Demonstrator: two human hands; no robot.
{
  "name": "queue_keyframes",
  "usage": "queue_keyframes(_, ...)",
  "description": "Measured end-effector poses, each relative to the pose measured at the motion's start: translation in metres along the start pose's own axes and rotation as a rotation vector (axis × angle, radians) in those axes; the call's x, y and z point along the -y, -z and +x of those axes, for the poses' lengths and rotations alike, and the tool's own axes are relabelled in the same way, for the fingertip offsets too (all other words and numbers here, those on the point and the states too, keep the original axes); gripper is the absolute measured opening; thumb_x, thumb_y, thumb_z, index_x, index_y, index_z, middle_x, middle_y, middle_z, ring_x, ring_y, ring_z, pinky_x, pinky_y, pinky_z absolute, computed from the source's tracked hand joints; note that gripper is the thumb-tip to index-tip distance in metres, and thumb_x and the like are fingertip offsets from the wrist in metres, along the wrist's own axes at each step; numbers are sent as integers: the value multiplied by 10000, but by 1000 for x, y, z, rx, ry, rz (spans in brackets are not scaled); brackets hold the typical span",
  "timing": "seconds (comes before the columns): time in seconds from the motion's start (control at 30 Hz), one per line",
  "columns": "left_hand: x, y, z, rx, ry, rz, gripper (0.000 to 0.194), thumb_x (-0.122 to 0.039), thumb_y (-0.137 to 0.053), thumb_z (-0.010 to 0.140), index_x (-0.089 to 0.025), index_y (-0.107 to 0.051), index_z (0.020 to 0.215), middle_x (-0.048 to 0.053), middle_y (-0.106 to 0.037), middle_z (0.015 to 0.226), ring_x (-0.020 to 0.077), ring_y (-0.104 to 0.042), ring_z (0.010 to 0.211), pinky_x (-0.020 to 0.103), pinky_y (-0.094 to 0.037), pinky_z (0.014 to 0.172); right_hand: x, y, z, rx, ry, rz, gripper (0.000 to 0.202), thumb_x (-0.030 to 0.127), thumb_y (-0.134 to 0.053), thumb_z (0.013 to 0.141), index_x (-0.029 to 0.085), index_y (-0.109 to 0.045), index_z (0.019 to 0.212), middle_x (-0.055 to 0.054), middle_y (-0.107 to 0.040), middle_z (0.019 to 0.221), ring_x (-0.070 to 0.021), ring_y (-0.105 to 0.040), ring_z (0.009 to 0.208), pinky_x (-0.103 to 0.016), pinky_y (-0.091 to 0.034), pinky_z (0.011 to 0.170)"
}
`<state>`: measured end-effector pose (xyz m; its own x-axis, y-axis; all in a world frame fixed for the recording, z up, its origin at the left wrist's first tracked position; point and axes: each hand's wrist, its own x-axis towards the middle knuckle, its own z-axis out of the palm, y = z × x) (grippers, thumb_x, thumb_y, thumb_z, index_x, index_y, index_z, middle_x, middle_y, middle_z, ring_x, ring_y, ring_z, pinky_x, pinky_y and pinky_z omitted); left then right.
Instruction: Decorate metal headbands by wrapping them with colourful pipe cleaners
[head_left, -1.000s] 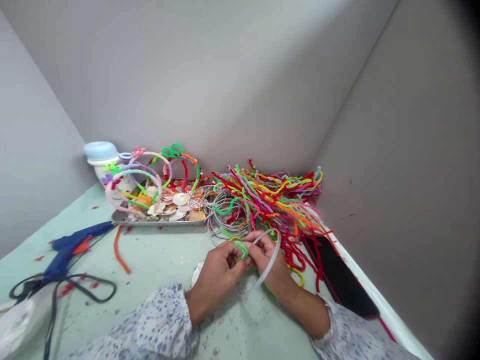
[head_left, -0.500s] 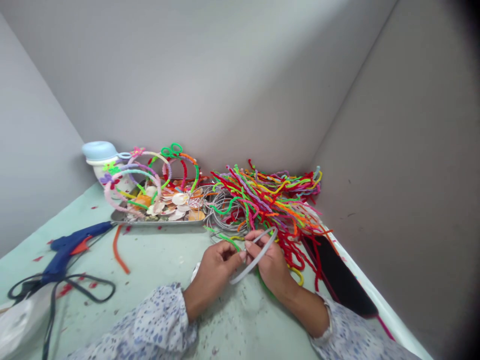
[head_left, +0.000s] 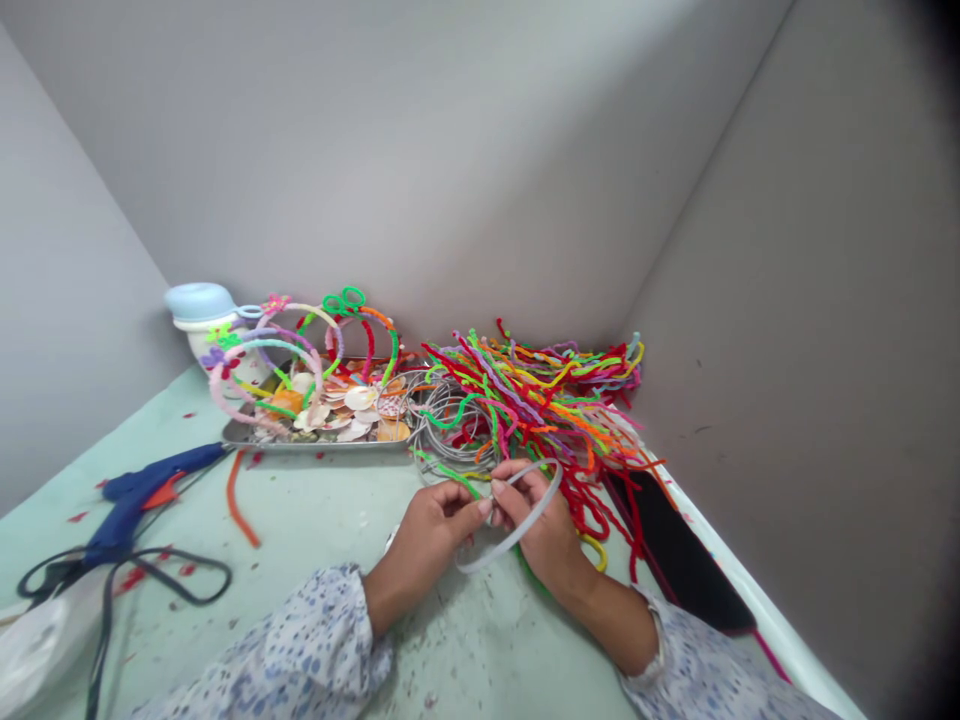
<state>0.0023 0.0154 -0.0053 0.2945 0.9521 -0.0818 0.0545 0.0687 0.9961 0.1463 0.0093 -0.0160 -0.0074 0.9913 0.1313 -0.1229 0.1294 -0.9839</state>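
Note:
In the head view, my right hand (head_left: 546, 535) is closed around a thin pale grey headband (head_left: 529, 522), whose curved band arcs in front of the fingers. My left hand (head_left: 429, 532) is pinched, its thumb and fingertips meeting those of my right hand. A green pipe cleaner (head_left: 459, 479) runs down from the upper left into the pinched fingertips; its end is hidden there. Just beyond the hands lie several plain grey headbands (head_left: 450, 425) in a tangle. A large heap of multicoloured pipe cleaners (head_left: 536, 395) spreads behind my right hand.
A metal tray (head_left: 337, 446) of shells stands at the back left, with several wrapped headbands (head_left: 306, 350) on it. Beside it is a white bottle with a blue lid (head_left: 199, 302). A blue glue gun (head_left: 127, 510) lies left, a loose orange strip (head_left: 238, 505) nearby, a black phone-like slab (head_left: 686, 550) right.
The grey headband has tilted and swung slightly, its arc now lower and wider to the right. Both hands stay almost in place, fingertips together.

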Motion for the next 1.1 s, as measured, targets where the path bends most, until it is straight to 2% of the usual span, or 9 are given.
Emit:
queue_keyframes(0.13,-1,0,0,3,-7,38,294,-404,-595,773,-132,-564,666,-31,-485,545,85,-402,510,205,-289,485,-3,1,1,-6,-11,15,145,312,-572,827,198,-531,907,43,-504,639,-98,-477,537,-205,-366,480)
queue_keyframes(0.3,-1,-1,0,-44,-31,16,262,-390,-598,773,-143,-546,702,-29,-509,592,92,-433,538,208,-315,505,-4,1,2,8,0,26,149,315,-564,832,199,-531,919,44,-497,629,-101,-473,542,-209,-368,487)
queue_keyframes(0.47,-2,0,0,-68,-37,-5,277,-386,-597,771,-153,-512,647,-40,-481,539,88,-407,508,211,-294,496,-4,1,1,29,25,2,132,312,-542,846,201,-526,915,43,-503,625,-101,-473,533,-213,-373,486)
queue_keyframes(0.7,-3,2,1,-42,-9,-41,295,-359,-600,770,-153,-504,581,-38,-474,490,84,-387,479,221,-288,504,-1,0,1,35,70,-69,104,292,-540,841,194,-530,876,43,-514,610,-101,-486,528,-215,-386,490)
queue_keyframes(0.97,-2,4,0,16,43,-173,277,-347,-601,769,-151,-528,588,-31,-485,489,87,-397,476,226,-294,514,-4,-1,1,60,92,-19,91,291,-543,839,208,-535,877,38,-537,626,-113,-529,563,-227,-423,533)
queue_keyframes(1.1,-6,2,-2,11,3,-170,275,-352,-602,767,-155,-513,598,-41,-468,500,87,-392,485,221,-299,515,-1,-1,0,50,87,-23,116,310,-550,835,214,-533,896,40,-543,605,-118,-528,550,-230,-424,525)
